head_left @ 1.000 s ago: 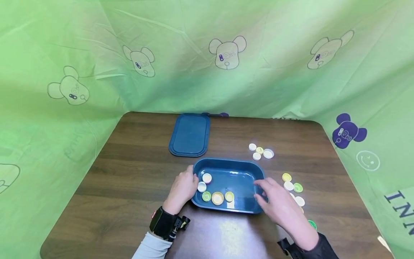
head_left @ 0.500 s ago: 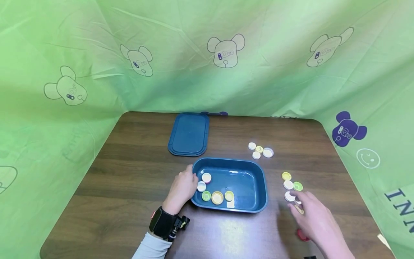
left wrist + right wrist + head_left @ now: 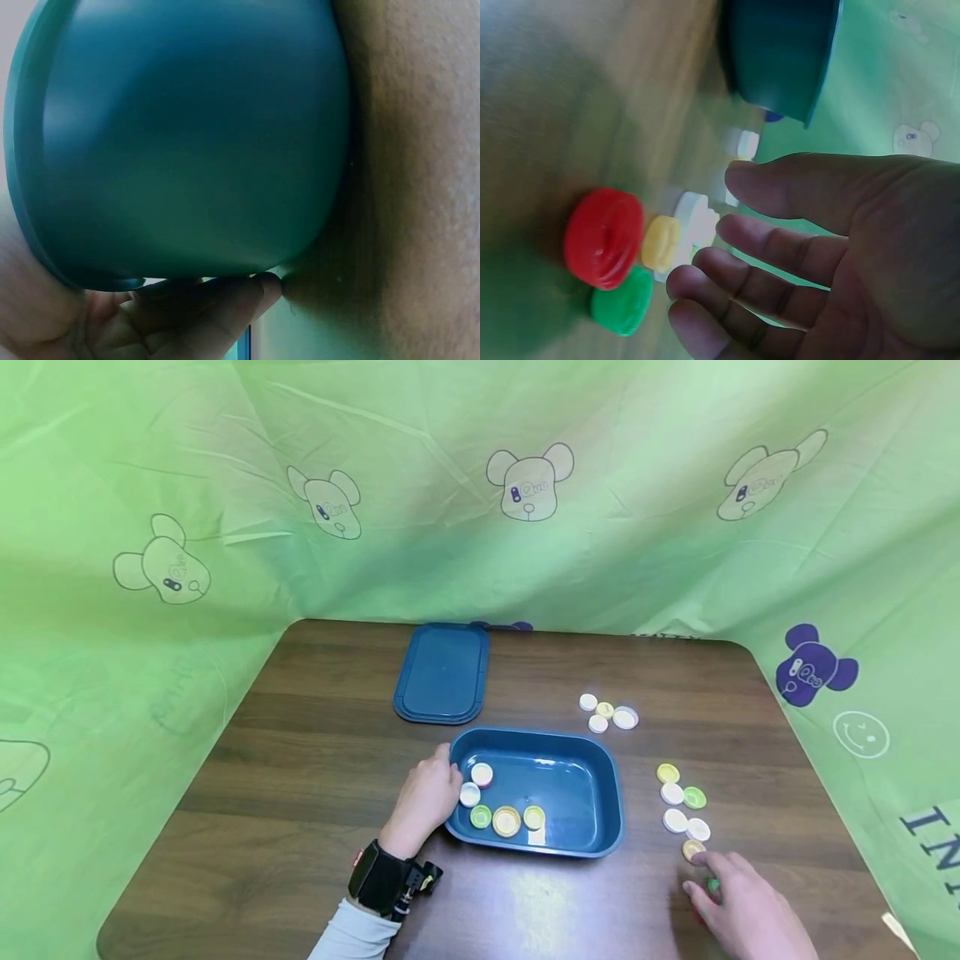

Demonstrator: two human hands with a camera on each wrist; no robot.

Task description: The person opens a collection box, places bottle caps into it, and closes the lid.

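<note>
A blue plastic container [image 3: 566, 797] stands on the table with several bottle caps inside, among them a green cap [image 3: 481, 816] and a large yellow cap [image 3: 506, 822]. My left hand [image 3: 423, 797] grips its left end at the rim; the left wrist view shows fingers [image 3: 202, 319] along the outer wall. My right hand [image 3: 753, 902] hovers over loose caps at the right, thumb and fingers apart, with nothing between them. Beneath and before it are a red cap [image 3: 604, 238], a green cap [image 3: 622, 300] and a yellow cap [image 3: 661, 244]. In the head view this hand mostly covers the red and green ones.
A blue lid [image 3: 442, 673] lies behind the container. A small group of caps with a white cap [image 3: 625, 717] sits at the back right. More caps, including a white cap [image 3: 675, 820], run down the right side. A green printed cloth [image 3: 420, 552] surrounds the table.
My right hand has moved from the container's right end out to the right and toward me, over the nearest caps. My left hand stays at the container's left end.
</note>
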